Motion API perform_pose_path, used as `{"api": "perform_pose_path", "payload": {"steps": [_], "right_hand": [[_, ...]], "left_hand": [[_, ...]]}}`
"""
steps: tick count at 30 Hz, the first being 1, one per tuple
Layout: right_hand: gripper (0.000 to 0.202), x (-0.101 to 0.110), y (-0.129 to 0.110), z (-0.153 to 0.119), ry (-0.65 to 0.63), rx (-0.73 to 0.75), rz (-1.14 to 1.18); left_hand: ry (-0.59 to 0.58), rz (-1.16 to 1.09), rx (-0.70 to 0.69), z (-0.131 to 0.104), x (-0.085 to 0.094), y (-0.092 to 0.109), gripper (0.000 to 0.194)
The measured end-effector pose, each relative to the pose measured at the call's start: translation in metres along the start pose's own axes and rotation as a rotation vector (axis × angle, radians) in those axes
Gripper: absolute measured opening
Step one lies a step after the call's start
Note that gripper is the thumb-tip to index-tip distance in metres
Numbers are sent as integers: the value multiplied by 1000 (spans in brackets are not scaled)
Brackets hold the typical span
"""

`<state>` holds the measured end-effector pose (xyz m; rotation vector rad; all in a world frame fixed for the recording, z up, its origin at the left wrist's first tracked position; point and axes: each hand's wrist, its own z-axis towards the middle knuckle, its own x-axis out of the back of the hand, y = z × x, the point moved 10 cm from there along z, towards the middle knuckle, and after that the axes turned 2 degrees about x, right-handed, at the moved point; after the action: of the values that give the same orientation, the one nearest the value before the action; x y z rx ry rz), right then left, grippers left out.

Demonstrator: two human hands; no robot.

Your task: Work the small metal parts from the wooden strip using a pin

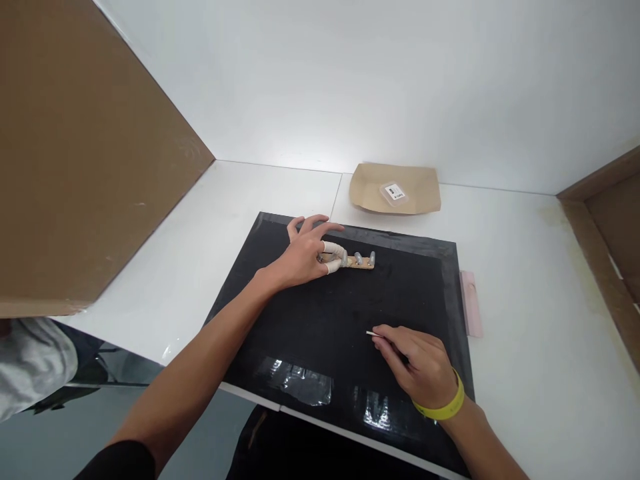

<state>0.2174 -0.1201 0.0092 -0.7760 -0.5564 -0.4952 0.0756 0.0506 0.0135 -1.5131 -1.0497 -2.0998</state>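
A narrow light-wood strip (364, 267) lies near the far part of the black mat (310, 313). Small shiny grey rounded pieces, shaped like false nails, stand on it on little mounts. My left hand (306, 257) reaches over the strip's left end, with white covers on thumb and index finger. Those two fingertips close around one grey piece (345, 258); the other fingers are spread. Part of the strip is hidden behind them. Nearer to me, above the mat's right side, my right hand (417, 363) pinches a thin white stick (373, 333), its tip pointing left.
A brown paper tray (425, 190) behind the mat holds a small clear labelled box (394, 193). A pink flat object (471, 303) lies at the mat's right edge. Brown panels stand left (100, 147) and right. At lower left, another person's grey sleeve (37, 360) shows.
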Motion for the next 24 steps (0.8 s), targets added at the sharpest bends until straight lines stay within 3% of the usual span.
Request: {"api": "perform_pose_path", "payload": {"steps": [10, 17, 22, 24], "right_hand": [[21, -2, 0, -1, -9, -1, 3], [20, -2, 1, -2, -13, -3, 7], [19, -1, 3, -2, -6, -21, 13], [19, 0, 3, -2, -1, -19, 17]], "left_hand": [[31, 5, 44, -3, 3, -1, 11], [151, -105, 157, -8, 6, 1, 7], [248, -202, 226, -43, 22, 15, 4], [198, -216, 187, -61, 17, 30, 4]]}}
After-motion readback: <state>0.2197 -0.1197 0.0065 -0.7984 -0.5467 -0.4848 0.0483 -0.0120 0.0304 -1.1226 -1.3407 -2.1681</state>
